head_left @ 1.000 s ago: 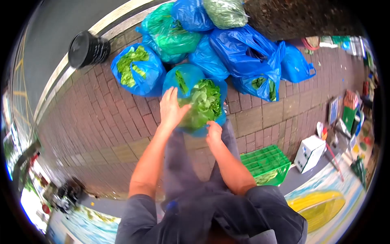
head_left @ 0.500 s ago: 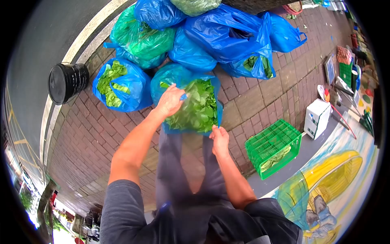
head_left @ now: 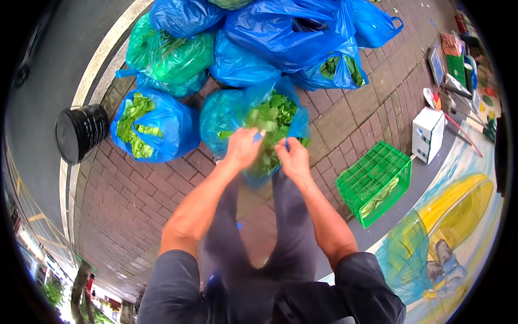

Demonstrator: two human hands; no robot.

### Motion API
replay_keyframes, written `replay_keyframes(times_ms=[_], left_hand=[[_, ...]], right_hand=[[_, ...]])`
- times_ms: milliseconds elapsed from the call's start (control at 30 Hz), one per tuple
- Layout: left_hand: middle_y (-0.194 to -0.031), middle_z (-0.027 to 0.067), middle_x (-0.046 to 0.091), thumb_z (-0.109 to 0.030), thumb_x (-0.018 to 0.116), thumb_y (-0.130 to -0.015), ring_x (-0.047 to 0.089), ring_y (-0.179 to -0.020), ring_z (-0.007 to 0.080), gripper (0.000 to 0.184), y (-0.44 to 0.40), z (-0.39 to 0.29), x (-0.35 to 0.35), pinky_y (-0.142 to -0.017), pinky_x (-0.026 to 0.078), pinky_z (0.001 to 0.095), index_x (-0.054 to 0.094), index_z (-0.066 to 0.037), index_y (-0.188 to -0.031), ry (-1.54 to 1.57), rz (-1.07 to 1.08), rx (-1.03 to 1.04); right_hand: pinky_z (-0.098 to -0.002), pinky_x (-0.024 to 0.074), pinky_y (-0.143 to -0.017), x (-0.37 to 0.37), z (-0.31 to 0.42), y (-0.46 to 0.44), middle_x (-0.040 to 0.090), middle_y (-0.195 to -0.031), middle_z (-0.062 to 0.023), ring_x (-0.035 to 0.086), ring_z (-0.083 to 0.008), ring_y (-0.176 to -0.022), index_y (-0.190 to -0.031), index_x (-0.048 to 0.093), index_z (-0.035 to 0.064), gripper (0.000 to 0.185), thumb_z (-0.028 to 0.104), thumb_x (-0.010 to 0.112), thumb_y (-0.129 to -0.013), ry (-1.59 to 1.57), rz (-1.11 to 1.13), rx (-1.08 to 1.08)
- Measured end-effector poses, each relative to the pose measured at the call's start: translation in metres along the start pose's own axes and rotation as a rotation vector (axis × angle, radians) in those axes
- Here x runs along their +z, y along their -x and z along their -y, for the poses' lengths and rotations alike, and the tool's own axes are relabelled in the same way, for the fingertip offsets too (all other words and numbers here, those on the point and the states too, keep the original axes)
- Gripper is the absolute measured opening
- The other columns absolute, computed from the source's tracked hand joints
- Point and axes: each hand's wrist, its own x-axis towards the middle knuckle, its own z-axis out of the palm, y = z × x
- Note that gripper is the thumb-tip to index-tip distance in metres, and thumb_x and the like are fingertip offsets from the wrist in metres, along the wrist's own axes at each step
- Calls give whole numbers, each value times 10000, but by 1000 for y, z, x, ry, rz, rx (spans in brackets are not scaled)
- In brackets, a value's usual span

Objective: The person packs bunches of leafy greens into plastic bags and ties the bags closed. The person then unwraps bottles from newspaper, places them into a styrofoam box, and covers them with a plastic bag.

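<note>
A blue bag with leafy greens showing in its mouth stands in front of the person's legs. My left hand is closed on the bag's left edge, with a bit of blue plastic between thumb and fingers. My right hand pinches the bag's edge on the right, close to my left hand. Some greens and the bag's near side are blurred. Left of it, a blue-green bag touches it, and farther left is a blue bag with greens at its opening.
Large blue bags and a green bag are piled beyond. A black bucket stands at the left by the kerb. On the right are a green crate, a white box and a painted surface.
My hands have come closer together, drawing the bag's edges inward over the greens. The view has shifted, so the bag pile sits higher in the frame.
</note>
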Motion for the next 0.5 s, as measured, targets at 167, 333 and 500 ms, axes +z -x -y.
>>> replay_keyframes(times_ms=[167,333,500], left_hand=[[-794,220,627,-251,600,-961,588,-788,450,228,-4,6,-18,-691,455,532,601,-49,-855,26,6,-71],[-675,199,531,-132,612,-962,557,-647,418,197,-5,19,3,-569,408,465,548,-15,-817,56,-80,85],[-722,217,569,-248,588,-984,570,-708,439,274,-14,18,15,-626,425,494,559,-34,-816,97,39,-34]], right_hand=[[-469,533,-739,29,-8,-8,689,-901,-222,669,-421,-848,-1046,642,41,241,226,675,-896,146,87,-270],[-499,518,-708,42,-40,-38,669,-876,-191,654,-410,-815,-999,632,43,225,229,678,-882,320,157,-664],[-440,529,-690,-48,-40,-6,656,-857,-131,650,-339,-799,-902,647,44,182,142,763,-801,316,17,-776]])
